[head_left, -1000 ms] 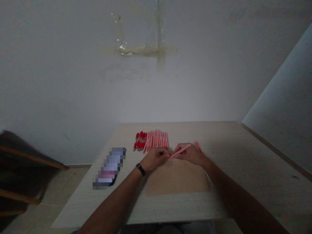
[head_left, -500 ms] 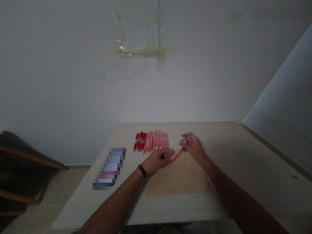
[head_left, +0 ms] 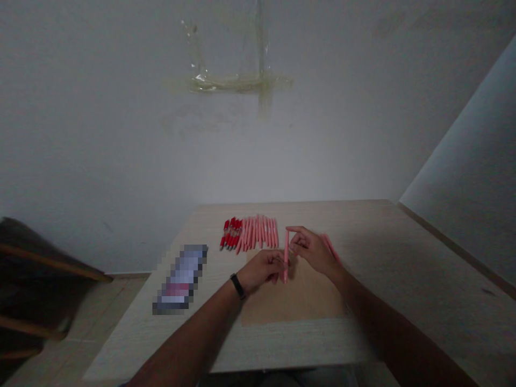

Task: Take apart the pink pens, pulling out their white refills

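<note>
My left hand (head_left: 268, 267) pinches the lower part of a pink pen (head_left: 286, 250), which stands almost upright above a brown sheet (head_left: 298, 303). At its upper end is my right hand (head_left: 312, 248): the index finger reaches over the top, the thumb is close to the barrel and the other fingers are curled. Just beyond my right hand lies another pink pen (head_left: 331, 246), partly hidden by that hand. Behind my left hand, a row of pink pens (head_left: 260, 231) lies side by side. Several red pens (head_left: 230, 235) with grey tips adjoin the row's left end.
A blurred-out phone (head_left: 181, 277) lies on the left of the pale wooden table (head_left: 133, 344). The wall (head_left: 330, 118) rises directly behind the table and carries strips of clear tape (head_left: 229, 85). At far left, a dark chair-like object (head_left: 36, 285) stands on the tiled floor.
The held pen has swung from slanted to nearly upright and shifted slightly left. My right hand has moved left and lower, its index finger now over the pen's top. A pink pen beyond it has come into view.
</note>
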Action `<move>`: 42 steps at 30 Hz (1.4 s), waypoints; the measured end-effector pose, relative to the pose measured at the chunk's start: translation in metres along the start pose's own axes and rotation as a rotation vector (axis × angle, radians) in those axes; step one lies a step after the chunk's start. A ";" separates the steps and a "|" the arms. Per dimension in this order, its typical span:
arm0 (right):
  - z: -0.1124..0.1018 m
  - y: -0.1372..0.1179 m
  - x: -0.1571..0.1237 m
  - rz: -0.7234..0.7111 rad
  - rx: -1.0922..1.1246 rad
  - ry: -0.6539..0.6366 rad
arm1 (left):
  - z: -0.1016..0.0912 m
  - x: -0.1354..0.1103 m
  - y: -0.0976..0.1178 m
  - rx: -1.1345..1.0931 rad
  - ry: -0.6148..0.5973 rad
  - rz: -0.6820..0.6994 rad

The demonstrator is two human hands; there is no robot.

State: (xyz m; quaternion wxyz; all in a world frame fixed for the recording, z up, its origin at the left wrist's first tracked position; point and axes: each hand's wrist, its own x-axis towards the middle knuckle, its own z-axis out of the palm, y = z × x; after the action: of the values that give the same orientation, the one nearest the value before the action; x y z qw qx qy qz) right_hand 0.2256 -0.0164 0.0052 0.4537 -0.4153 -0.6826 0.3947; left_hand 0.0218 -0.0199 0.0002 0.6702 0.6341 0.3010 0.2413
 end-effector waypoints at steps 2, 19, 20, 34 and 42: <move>0.000 0.001 0.000 0.001 0.003 -0.026 | 0.001 -0.001 0.003 -0.024 0.010 -0.011; 0.002 0.009 -0.001 0.033 0.046 -0.150 | 0.007 -0.003 0.005 -0.131 -0.064 -0.068; 0.002 0.008 -0.002 0.035 0.048 -0.154 | 0.007 -0.003 0.005 -0.133 -0.069 -0.073; 0.003 0.009 -0.002 0.039 0.072 -0.173 | 0.009 -0.004 0.006 -0.130 -0.089 -0.105; 0.003 0.010 -0.003 0.050 0.086 -0.153 | 0.010 -0.003 0.007 -0.133 -0.073 -0.056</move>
State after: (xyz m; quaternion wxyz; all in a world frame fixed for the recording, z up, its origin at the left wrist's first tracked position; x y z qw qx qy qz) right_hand 0.2250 -0.0162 -0.0054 0.4076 -0.3809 -0.6871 0.4655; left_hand 0.0266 -0.0286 0.0073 0.7277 0.5880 0.2773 0.2188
